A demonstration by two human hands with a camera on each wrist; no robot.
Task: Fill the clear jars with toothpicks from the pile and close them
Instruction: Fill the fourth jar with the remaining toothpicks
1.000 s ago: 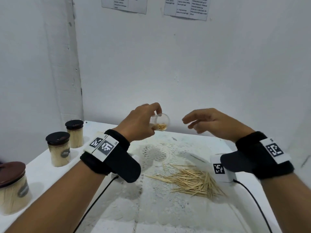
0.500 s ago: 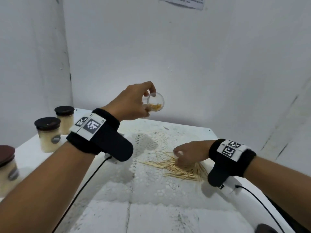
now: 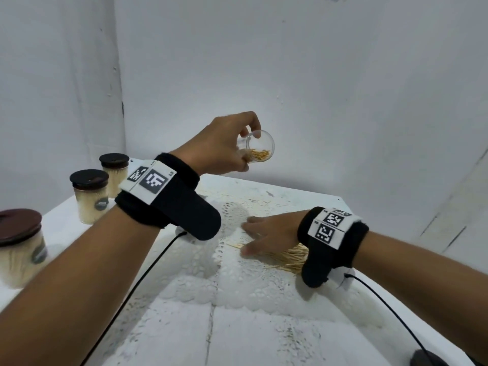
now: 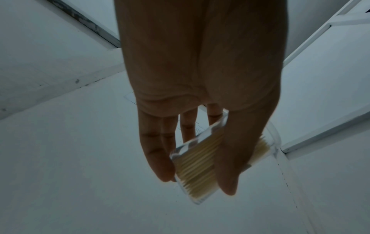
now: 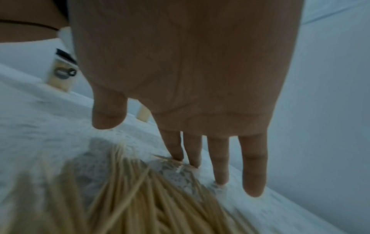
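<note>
Clear jar (image 3: 258,150) tipped sideways, lidless, partly filled with toothpicks — clamped in left hand (image 3: 223,145) fingers; right hand (image 3: 266,232) fingers spread flat on pile (image 3: 291,256).

The right hand (image 3: 266,235) has dropped from mid-air onto the toothpick pile (image 3: 291,257), fingers spread flat.

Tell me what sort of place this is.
Probably a makeshift packing or recording station in a bare white room: a table under a lace cloth, three lidded jars packed with toothpicks, a loose toothpick pile, and tracking markers strapped to both wrists.
</note>
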